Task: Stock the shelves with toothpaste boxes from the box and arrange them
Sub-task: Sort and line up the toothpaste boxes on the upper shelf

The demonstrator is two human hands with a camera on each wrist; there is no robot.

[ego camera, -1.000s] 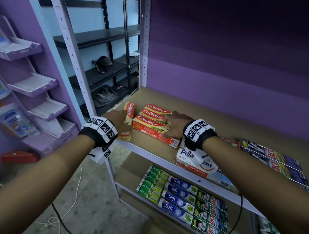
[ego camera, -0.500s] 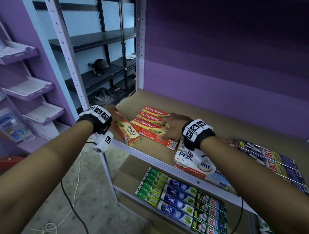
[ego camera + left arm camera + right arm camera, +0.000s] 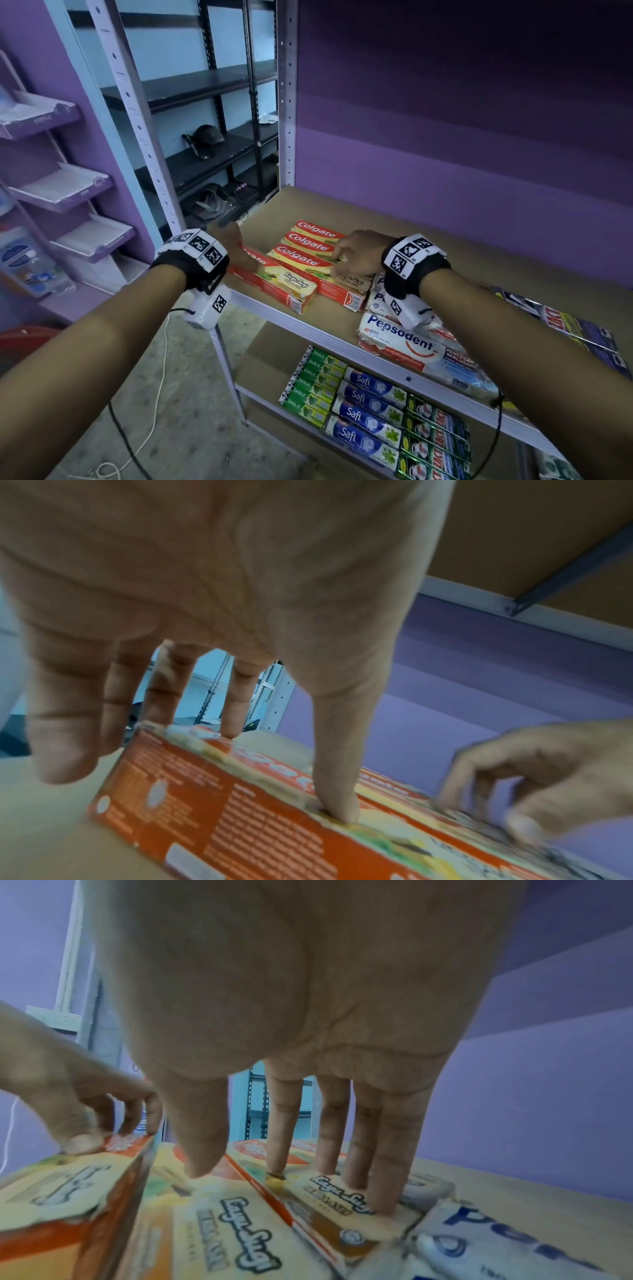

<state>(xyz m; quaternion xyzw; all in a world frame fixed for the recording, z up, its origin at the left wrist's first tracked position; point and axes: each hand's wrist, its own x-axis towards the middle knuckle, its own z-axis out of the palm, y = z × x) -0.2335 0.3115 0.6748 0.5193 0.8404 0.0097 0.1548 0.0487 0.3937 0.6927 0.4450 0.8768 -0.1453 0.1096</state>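
Lying nearest the front lip of the shelf [image 3: 260,310], the newest Colgate box [image 3: 274,279] sits at a slant, its printed end close to the metal edge and its far end under the left hand [image 3: 226,241]. That hand presses down with straight, spread fingers; the left wrist view shows the thumb [image 3: 337,791] planted on the box's top edge and the other fingertips touching its far end, nothing curled round it. A narrow wedge of bare board separates this box from the stacked Colgate boxes [image 3: 308,246] just beyond it. The right hand [image 3: 356,255] rests on that stack with its fingers extended and flat; the right wrist view shows the fingertips [image 3: 387,1199] pushing on the uppermost box near its printed end, thumb lifted clear. To the right, the Pepsodent packs [image 3: 404,339] lie touching the stack's near corner and reach out to the shelf's front edge. Farther right, dark boxes [image 3: 565,325] line the front, well apart from the hands.

Behind the stack, open brown board runs back to the purple wall [image 3: 445,171], with room at the left as far as the upright post [image 3: 286,102].

Only the head view shows the lower shelf, filled with Darlie boxes [image 3: 315,383] and Safi boxes [image 3: 370,407]. Only the left wrist view shows the slanted box's orange side panel with small print.
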